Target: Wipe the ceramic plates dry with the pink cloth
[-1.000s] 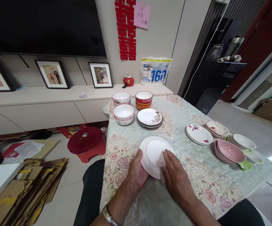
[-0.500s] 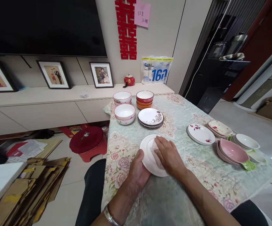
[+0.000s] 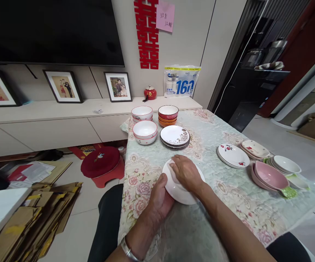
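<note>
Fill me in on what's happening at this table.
A person holds a white plate by its edge in the left hand. The right hand lies across the plate, with what looks like a thin pale wipe under it. Beyond, red-rimmed white bowls and brown-patterned plates stand stacked on the floral tablecloth; off to the right are flower-decorated plates and pink bowls with green handles.

Behind the held plate (image 3: 181,195) are a plate stack (image 3: 175,135) and, more to the left, bowls (image 3: 145,129). Right of this plate lie handled dishes (image 3: 270,174); left of it, a stool (image 3: 100,163).
</note>
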Demonstrator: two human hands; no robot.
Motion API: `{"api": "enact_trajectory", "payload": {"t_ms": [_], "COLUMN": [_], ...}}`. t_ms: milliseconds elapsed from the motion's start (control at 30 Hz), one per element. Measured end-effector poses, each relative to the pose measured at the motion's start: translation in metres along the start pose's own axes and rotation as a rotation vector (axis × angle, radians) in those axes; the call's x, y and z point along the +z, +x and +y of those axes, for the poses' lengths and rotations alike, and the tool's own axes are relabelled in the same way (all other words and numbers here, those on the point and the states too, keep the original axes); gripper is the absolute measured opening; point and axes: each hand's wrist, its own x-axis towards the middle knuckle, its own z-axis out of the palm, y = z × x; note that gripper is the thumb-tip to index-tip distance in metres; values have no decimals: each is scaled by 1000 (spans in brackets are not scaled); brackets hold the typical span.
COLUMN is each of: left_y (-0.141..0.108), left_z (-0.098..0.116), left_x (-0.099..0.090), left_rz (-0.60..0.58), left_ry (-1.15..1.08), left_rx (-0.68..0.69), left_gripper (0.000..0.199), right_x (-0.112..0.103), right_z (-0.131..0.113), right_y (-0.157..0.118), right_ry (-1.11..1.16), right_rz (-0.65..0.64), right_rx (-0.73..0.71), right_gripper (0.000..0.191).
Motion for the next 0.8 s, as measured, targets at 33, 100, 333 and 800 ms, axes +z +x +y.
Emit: {"api": "enact_trajectory", "payload": {"t_ms": [33, 100, 333, 800], "left_y": [0, 0, -4, -2], "left_z": [1, 3, 11, 0], "left_x": [0, 0, -2, -1], "left_rz": [-4, -43, -110, -115], "left_ry": [-11, -37, -93, 72], "left_rx": [-15, -60, -187, 7], "left_gripper": [47, 48, 54, 49], "right_x": [0, -2, -11, -1], "right_z": [-4, -13, -33, 7], "right_y": [-1, -7, -54, -72], "right_ry": [24, 65, 89, -14], "right_rz": [2, 6, -30, 26], "right_rx": [-45, -115, -213, -141], "right_gripper": [27, 27, 38, 45]}}
